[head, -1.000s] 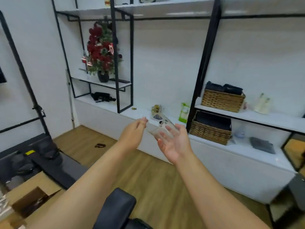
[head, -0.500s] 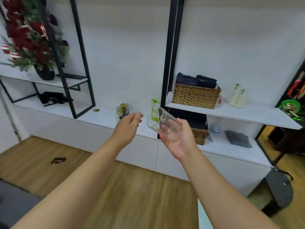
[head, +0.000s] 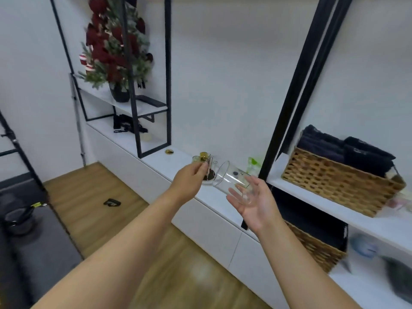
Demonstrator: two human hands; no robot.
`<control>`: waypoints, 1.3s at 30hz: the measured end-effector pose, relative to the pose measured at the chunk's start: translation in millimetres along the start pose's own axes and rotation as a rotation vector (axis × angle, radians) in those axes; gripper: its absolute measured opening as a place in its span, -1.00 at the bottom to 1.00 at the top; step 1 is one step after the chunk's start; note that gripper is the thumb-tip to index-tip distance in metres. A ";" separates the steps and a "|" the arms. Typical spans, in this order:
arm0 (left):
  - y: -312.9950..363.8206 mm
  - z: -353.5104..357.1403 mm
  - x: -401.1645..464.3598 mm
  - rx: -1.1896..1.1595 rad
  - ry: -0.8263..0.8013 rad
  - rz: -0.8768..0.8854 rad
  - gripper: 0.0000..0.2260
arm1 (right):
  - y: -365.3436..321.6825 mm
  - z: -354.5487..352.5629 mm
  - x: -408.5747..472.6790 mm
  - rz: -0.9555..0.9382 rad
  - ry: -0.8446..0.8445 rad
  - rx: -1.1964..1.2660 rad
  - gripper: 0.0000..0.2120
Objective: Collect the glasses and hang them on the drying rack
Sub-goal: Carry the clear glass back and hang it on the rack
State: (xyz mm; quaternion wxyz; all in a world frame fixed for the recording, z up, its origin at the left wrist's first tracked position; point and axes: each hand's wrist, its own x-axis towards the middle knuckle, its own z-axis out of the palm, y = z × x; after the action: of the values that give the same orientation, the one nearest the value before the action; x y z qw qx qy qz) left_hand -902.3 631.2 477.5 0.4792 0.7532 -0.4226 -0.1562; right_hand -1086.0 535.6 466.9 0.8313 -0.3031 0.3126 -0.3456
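Note:
A clear drinking glass (head: 230, 178) lies tilted on its side in my right hand (head: 256, 202), mouth pointing up and left, resting on my upturned fingers and palm. My left hand (head: 189, 181) is raised just left of the glass's rim with fingers loosely curled and nothing in it. Behind my left hand, on the low white counter (head: 225, 208), stands a small rack (head: 204, 162) with small amber and clear glasses and a dark base; my fingertips are close to it, and contact cannot be told.
Black metal shelf frames (head: 289, 97) rise from the counter. Wicker baskets (head: 338, 184) with dark cloth sit on the white shelves at right. A potted red and green plant (head: 116, 45) stands upper left. A green bottle (head: 254, 163) is beside the post. Wooden floor lies below.
The view has swung and moved nearer the counter. Both hands have reached closer to the small rack, and the glass stays tilted in my right hand.

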 end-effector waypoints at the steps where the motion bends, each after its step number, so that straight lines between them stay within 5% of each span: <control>1: -5.8 2.7 17.7 0.003 0.005 -0.003 -0.65 | 0.4 2.3 19.8 0.012 -0.005 -0.003 -0.58; 27: -256.1 76.3 496.2 0.141 -0.120 -0.148 -0.72 | 37.5 49.0 546.2 0.003 0.118 -0.325 -0.58; 33: -312.0 79.3 554.4 0.168 -0.180 -0.138 -0.71 | 62.8 55.3 619.6 -0.018 0.193 -0.430 -0.39; 39: -372.6 82.6 613.9 0.307 -0.348 -0.014 -0.64 | 102.2 52.3 656.4 -0.171 0.347 -0.532 -0.48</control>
State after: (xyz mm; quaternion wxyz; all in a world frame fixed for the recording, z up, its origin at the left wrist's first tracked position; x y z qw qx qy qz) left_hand -409.1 168.1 222.9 0.2778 0.7819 -0.5125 -0.2208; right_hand -637.2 108.1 222.2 0.6254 -0.4714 0.5020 -0.3669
